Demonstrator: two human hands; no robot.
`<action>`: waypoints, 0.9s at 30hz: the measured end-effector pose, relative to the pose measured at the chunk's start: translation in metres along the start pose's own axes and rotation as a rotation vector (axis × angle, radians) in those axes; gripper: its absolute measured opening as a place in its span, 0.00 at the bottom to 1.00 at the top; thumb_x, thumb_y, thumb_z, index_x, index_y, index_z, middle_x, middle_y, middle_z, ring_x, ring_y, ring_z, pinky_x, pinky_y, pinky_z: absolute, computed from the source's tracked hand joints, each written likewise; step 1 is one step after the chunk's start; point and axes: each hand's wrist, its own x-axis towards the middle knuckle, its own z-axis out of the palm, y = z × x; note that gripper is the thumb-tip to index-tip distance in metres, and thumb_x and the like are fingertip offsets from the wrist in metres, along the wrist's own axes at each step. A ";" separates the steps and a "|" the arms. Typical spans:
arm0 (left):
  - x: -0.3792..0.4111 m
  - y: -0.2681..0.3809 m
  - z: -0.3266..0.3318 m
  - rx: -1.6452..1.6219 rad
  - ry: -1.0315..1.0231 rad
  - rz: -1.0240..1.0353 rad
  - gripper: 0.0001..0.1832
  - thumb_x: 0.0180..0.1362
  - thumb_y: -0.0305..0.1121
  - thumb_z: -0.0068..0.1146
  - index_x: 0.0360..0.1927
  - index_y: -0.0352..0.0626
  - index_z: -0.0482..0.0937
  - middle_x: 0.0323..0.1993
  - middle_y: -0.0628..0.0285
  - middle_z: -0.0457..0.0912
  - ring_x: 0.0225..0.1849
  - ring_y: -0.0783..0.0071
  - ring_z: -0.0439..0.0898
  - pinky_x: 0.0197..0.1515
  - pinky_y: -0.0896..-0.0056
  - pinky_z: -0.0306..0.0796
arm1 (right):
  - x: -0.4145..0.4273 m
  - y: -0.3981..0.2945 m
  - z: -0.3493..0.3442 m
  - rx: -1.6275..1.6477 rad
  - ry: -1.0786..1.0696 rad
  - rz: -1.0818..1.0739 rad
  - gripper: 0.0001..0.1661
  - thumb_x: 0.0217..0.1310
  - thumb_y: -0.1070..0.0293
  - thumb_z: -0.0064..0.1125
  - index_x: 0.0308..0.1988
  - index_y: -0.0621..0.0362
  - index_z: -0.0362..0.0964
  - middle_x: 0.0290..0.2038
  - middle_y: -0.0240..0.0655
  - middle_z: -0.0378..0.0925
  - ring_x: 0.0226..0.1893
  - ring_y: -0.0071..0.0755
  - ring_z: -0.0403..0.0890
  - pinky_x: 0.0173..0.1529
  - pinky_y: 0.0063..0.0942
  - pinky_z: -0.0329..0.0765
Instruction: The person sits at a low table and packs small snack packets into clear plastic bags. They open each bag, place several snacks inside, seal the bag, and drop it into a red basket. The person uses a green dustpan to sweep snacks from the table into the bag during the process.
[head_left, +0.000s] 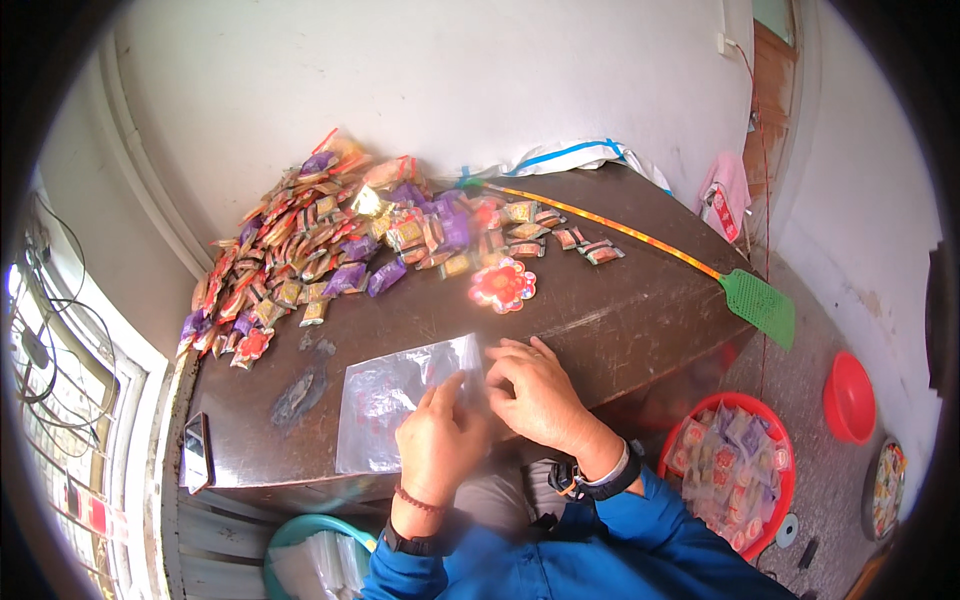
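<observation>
A clear flat plastic bag (369, 420) lies near the table's front edge. My left hand (437, 436) is over the right part of this bag, its fingers touching the film; its thumb side is blurred, so I cannot tell whether it pinches the plastic. Just beyond the bag's right edge is my right hand (531, 386), fingers bent, a gap between thumb and forefinger, nothing visible in it. Beyond the hands lies a red flower-shaped card (502, 285). Small wrapped snacks (296, 247) in purple, yellow and red wrappers form a large heap at the back left.
A green fly swatter (759, 307) crosses the wooden table (585, 315), its head overhanging the right edge. A phone (197, 454) lies at the left edge. Below stand a red tub (789, 480) of filled packets, a teal tub (279, 536) of clear bags and a red basin (850, 397).
</observation>
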 end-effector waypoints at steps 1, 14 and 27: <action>-0.001 -0.002 0.001 -0.021 0.021 -0.006 0.22 0.59 0.26 0.62 0.59 0.43 0.87 0.33 0.55 0.86 0.31 0.57 0.86 0.38 0.60 0.80 | 0.001 -0.001 -0.001 0.005 -0.005 0.002 0.04 0.61 0.71 0.67 0.37 0.56 0.80 0.62 0.48 0.84 0.71 0.59 0.76 0.79 0.59 0.62; -0.008 -0.021 0.011 -0.256 0.209 -0.017 0.19 0.69 0.19 0.57 0.59 0.40 0.89 0.31 0.54 0.86 0.28 0.76 0.82 0.33 0.69 0.77 | 0.002 -0.001 0.002 -0.018 0.107 -0.084 0.06 0.56 0.72 0.67 0.33 0.58 0.75 0.53 0.50 0.85 0.60 0.60 0.80 0.68 0.55 0.70; -0.009 -0.016 0.005 -0.269 0.180 -0.003 0.19 0.68 0.20 0.59 0.60 0.41 0.89 0.30 0.50 0.87 0.27 0.72 0.83 0.35 0.68 0.76 | -0.002 0.001 0.003 -0.033 0.009 -0.018 0.07 0.61 0.69 0.66 0.39 0.58 0.77 0.60 0.49 0.82 0.68 0.57 0.77 0.78 0.61 0.63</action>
